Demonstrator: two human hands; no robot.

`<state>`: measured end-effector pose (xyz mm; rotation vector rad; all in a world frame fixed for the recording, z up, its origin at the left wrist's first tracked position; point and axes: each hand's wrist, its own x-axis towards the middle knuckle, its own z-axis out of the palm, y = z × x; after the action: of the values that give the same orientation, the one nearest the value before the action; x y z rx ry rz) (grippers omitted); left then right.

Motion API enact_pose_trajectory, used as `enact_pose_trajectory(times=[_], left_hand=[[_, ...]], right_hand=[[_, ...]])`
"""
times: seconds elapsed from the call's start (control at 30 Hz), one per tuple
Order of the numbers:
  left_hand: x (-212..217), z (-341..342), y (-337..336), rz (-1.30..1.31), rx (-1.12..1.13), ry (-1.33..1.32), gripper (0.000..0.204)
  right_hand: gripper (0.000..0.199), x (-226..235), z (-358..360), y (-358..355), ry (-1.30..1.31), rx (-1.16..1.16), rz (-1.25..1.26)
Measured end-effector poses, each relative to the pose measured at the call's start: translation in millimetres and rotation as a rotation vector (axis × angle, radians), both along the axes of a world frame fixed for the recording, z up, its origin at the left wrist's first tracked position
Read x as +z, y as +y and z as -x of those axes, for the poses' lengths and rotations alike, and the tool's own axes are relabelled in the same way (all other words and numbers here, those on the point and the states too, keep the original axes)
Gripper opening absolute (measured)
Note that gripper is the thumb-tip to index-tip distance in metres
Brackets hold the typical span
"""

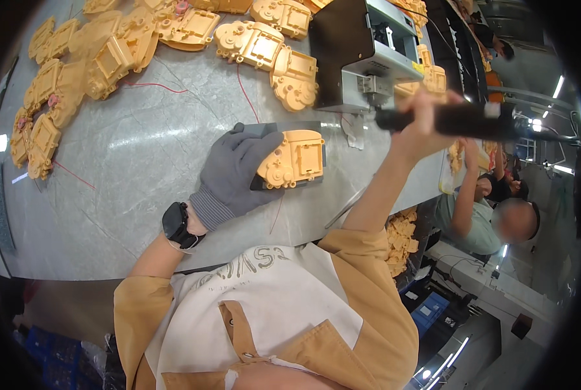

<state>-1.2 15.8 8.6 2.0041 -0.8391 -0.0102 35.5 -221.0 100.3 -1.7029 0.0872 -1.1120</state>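
Note:
In a grey glove, my left hand (237, 168) is closed around the left side of a yellow-orange plastic housing (303, 159). The housing has a square recess and rounded lobes, and it lies on a dark flat block (306, 125). Bare and slightly blurred, my right hand (421, 127) grips a black electric screwdriver (469, 121) held level. Its left end is close to the front of a grey-and-black box-shaped machine, which looks like a screw feeder (343, 58). Whether the tip touches the machine I cannot tell.
Several similar housings (254, 44) lie along the table's far and left sides, some with thin red wires. More yellow-orange parts (401, 244) are heaped below the table's right edge. A co-worker (479, 214) sits at the right. A cable (556, 136) trails from the screwdriver.

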Motion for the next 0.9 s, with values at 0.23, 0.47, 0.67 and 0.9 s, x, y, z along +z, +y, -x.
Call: enact_pose_trajectory(times=[0.23,0.47,0.67,0.9], left_hand=[[-3.1,3.5,0.6,-0.029,0.000,0.049,0.078],[1.5,-1.2,-0.4,-0.024,-0.002,0.027,0.077],[-1.0,-3.9,-1.0,-0.003,-0.021,0.031,0.077],[-1.1,-2.2,-1.6,0.015,-0.012,0.035,0.078]], right_hand=[[0.054,6.7,70.9,42.6,-0.287,0.238,-0.058],[0.052,4.8,-3.6,-14.7,-0.377,-0.118,-0.135],[0.045,-12.7,-8.3,-12.4,-0.382,-0.088,-0.135],[0.047,-3.0,14.1,-1.0,-0.156,-0.007,-0.126]])
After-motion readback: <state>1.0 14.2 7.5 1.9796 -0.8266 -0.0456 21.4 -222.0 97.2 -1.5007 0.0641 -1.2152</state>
